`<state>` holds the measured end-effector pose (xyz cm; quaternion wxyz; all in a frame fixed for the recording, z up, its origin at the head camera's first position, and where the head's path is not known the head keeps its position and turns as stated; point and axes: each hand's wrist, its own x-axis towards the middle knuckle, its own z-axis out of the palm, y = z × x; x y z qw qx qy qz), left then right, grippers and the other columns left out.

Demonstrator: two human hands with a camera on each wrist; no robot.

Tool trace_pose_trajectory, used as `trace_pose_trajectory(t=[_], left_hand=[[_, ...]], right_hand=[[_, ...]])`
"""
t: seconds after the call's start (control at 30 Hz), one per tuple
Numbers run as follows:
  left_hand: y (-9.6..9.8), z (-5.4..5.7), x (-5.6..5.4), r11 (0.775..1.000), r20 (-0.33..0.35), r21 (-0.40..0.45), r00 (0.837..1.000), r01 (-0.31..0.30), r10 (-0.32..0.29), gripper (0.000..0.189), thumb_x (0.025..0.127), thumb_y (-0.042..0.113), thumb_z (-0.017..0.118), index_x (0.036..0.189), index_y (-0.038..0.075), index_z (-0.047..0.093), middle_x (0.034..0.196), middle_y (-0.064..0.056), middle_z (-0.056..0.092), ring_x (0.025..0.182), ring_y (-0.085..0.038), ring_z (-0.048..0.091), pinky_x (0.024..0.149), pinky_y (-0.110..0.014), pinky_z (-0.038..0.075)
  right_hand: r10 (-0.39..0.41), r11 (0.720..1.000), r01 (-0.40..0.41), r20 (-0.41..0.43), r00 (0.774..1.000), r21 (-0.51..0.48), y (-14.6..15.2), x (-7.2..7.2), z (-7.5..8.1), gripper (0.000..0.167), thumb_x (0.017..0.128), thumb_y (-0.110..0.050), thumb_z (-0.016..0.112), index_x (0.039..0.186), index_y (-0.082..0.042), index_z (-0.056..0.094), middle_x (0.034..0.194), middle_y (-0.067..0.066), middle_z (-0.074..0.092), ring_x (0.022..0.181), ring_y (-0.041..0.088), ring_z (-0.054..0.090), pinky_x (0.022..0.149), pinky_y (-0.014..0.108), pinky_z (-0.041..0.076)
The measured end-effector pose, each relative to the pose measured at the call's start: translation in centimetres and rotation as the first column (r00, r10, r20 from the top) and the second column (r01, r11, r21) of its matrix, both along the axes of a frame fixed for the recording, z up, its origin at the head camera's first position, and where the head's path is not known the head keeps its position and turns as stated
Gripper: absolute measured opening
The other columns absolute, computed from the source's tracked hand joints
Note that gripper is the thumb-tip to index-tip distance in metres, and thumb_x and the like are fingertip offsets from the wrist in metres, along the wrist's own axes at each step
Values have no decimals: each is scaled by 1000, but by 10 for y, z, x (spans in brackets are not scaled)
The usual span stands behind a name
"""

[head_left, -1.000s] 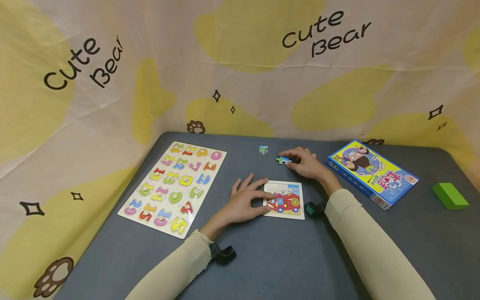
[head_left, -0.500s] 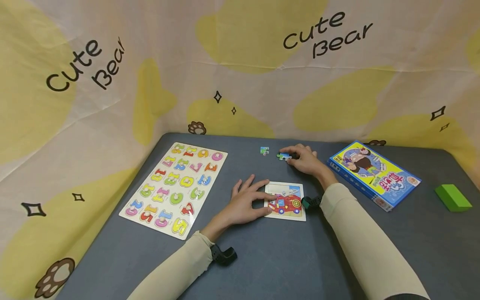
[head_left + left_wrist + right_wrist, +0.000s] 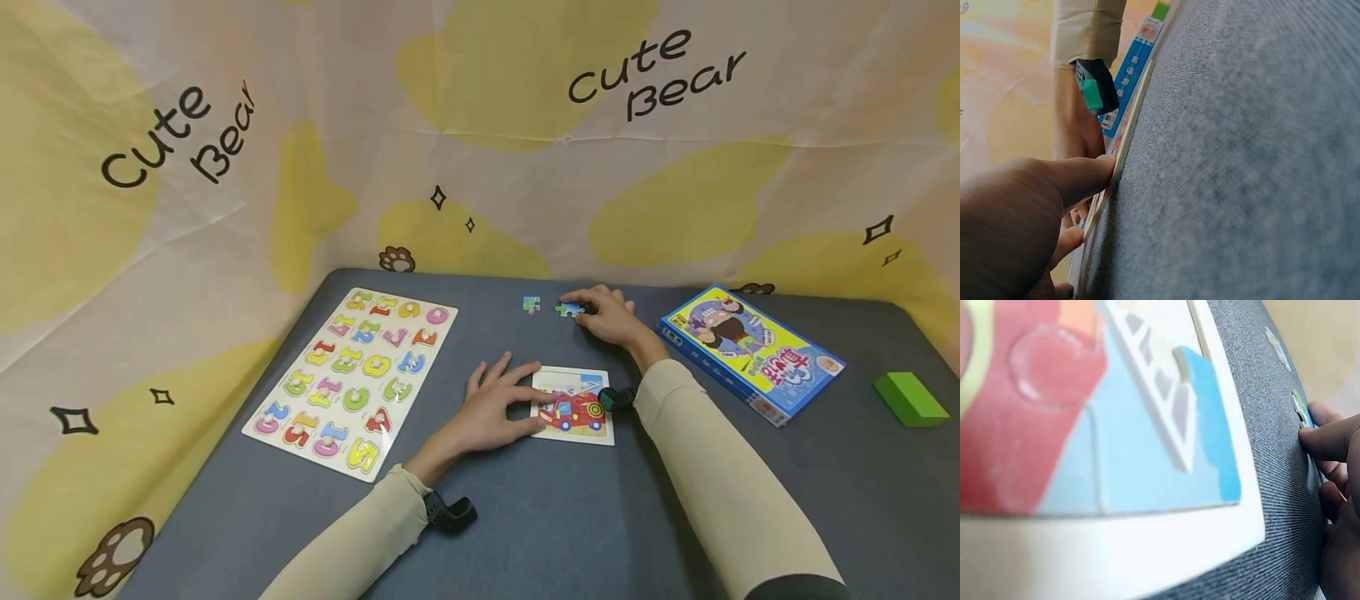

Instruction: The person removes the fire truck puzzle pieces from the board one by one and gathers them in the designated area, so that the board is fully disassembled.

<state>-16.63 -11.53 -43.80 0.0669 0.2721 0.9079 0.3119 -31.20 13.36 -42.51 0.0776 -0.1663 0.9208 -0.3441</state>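
Note:
My left hand (image 3: 487, 412) lies at the left side of a small jigsaw board (image 3: 573, 439) showing a red truck, its thumb and index finger touching that edge. In the left wrist view the thumb presses the rim of the board (image 3: 1129, 140) while the other fingers spread beyond. Farther back, my right hand (image 3: 611, 318) pinches a blue-and-green puzzle piece (image 3: 570, 309) close over the table; part of it is hidden by the fingers. Another small puzzle piece (image 3: 531, 304) lies just to its left. The right wrist view shows a pale unfilled area in the upper part of the board (image 3: 1166, 319).
A white number board (image 3: 258, 431) with colourful numerals lies on the left of the grey table (image 3: 525, 525). To the right are a blue-and-yellow box (image 3: 757, 354) and a green block (image 3: 910, 398). A printed cloth (image 3: 480, 108) hangs behind.
My right hand has shifted slightly away from me with the puzzle piece, toward the table's far side. My left hand stays on the jigsaw board. The head view has tilted slightly.

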Motion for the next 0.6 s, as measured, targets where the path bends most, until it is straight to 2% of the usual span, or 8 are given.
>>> trace_pose_trajectory(t=[0.17,0.33,0.47,0.6], left_hand=[[1,-2,1,1000,3,7,1000,-2,2,38,95,37,70,133,34,69,165,3,37,160,-37,7,121,-68,-5],[0,-2,2,1000,5,9,1000,0,0,38,95,37,70,133,33,69,165,3,38,160,-37,7,121,-68,-5],[0,-2,2,1000,-7,4,1000,1,-1,38,95,38,70,133,34,69,164,3,38,160,-37,8,121,-69,-3],[0,-1,0,1000,-17,-2,1000,-3,3,38,95,38,70,133,34,69,164,3,39,160,-37,9,121,-68,-3]], right_hand=[[-5,1000,5,-13,1000,-5,1,0,-3,44,102,-14,53,147,-15,55,141,20,48,121,39,33,96,56,17],[-14,998,12,-35,999,-57,4,1,-6,49,101,-15,58,149,-9,51,140,23,49,120,39,37,97,56,19],[-36,994,28,-66,997,-110,5,4,-6,44,98,-19,64,139,-4,59,133,24,50,110,38,38,95,57,19],[-70,990,57,-98,993,-128,3,4,-5,37,97,-22,65,128,-3,66,127,24,51,107,37,37,93,56,19]])
